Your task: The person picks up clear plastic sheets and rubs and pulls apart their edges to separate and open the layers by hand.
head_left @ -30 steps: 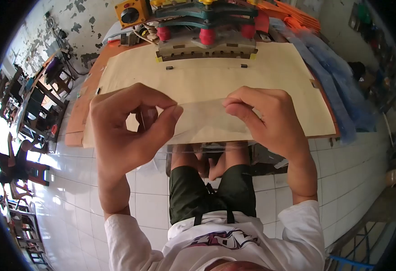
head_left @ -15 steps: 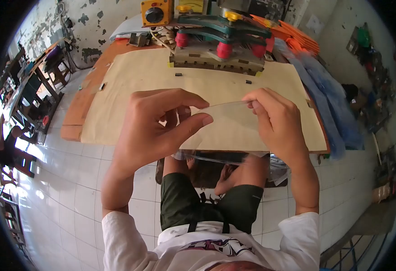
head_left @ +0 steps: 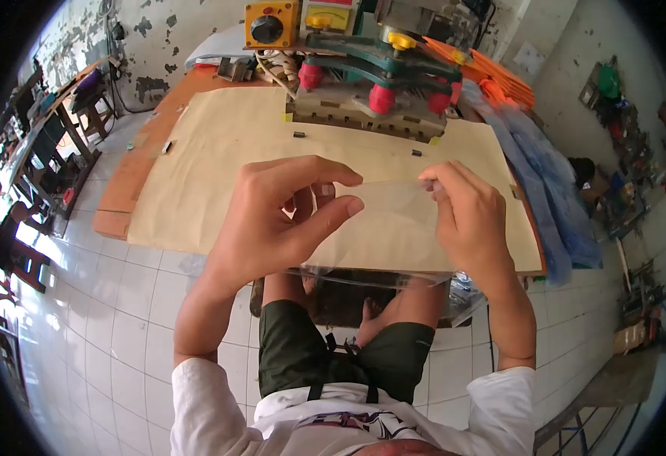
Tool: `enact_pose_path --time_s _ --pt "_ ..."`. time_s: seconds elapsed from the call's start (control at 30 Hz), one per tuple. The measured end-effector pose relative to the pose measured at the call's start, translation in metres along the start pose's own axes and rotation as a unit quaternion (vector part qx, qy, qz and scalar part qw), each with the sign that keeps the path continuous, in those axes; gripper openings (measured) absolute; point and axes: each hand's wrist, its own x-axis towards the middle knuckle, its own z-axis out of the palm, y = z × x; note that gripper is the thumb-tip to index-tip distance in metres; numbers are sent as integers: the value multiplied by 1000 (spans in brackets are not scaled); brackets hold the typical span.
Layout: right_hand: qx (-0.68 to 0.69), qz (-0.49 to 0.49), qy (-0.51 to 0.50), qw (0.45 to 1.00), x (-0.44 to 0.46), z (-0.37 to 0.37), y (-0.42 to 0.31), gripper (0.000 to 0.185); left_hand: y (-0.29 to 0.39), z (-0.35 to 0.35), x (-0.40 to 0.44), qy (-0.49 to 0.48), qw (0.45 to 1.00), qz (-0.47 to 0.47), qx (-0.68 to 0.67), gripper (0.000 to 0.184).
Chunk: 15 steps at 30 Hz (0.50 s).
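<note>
A clear, thin plastic sheet (head_left: 398, 196) spans the space between my hands, above the tabletop. My right hand (head_left: 470, 209) pinches its upper right edge between thumb and fingertips. My left hand (head_left: 283, 209) is at the sheet's left end, thumb and index fingertip apart with a gap between them. The index fingertip lies at the film's upper edge; the other fingers curl behind, partly hidden. The film's lower edge (head_left: 394, 280) hangs near the table's front edge, above my legs. Whether it is a single sheet or a bag, I cannot tell.
Cream paper (head_left: 204, 167) covers the wooden table (head_left: 120, 199). A machine with green arms (head_left: 356, 62) and pink knobs (head_left: 382, 99) stands at the back. Two small dark pieces (head_left: 299, 134) lie before it. Orange bundles (head_left: 500, 80) and blue plastic (head_left: 546, 182) are on the right.
My view has shifted slightly, so the table and machine sit a little lower. Both hands keep nearly the same pose, and the film's top edge between them looks slightly flatter.
</note>
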Motion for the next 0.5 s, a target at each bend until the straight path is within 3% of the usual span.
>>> enact_pose_path --time_s 0.33,0.5 --pt "-15 -23 21 999 0 1 8 25 -16 12 5 33 998 7 -56 16" --pt "-2 -36 -47 998 -1 -10 22 22 -21 21 15 27 998 6 -60 15"
